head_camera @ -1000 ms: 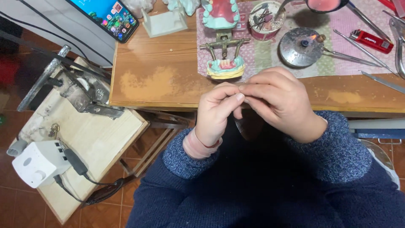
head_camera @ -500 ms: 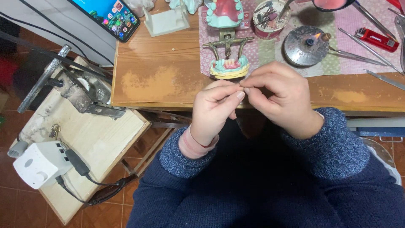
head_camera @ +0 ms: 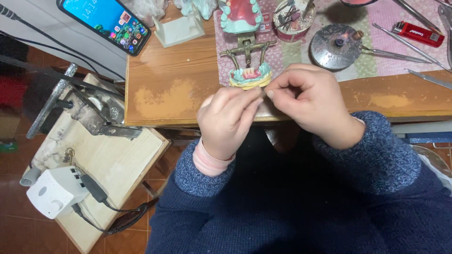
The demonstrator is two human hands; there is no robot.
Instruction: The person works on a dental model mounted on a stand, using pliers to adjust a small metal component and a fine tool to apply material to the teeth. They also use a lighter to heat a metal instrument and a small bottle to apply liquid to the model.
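Blue knit sleeves (head_camera: 376, 160), pink cuff (head_camera: 209, 162)

A wooden table (head_camera: 179, 89) carries a patterned cloth (head_camera: 292, 54), a phone (head_camera: 104, 21) and a white block (head_camera: 180, 29).

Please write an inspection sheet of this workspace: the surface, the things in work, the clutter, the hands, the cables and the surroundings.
Surface: wooden bench, worn pale patch, pink patterned cloth at the back.
Job's things: dental model on a brass articulator, standing just beyond the fingertips; something very small pinched between both hands, too small to tell.
Clutter: smartphone with screen lit, red lighter, round metal burner, cup of small tools, long metal instruments.
Grippers: left hand and right hand, fingertips meeting, both pinched shut.
Cables: black cable running from a white box.
Surroundings: side board bearing a metal press; tiled floor.
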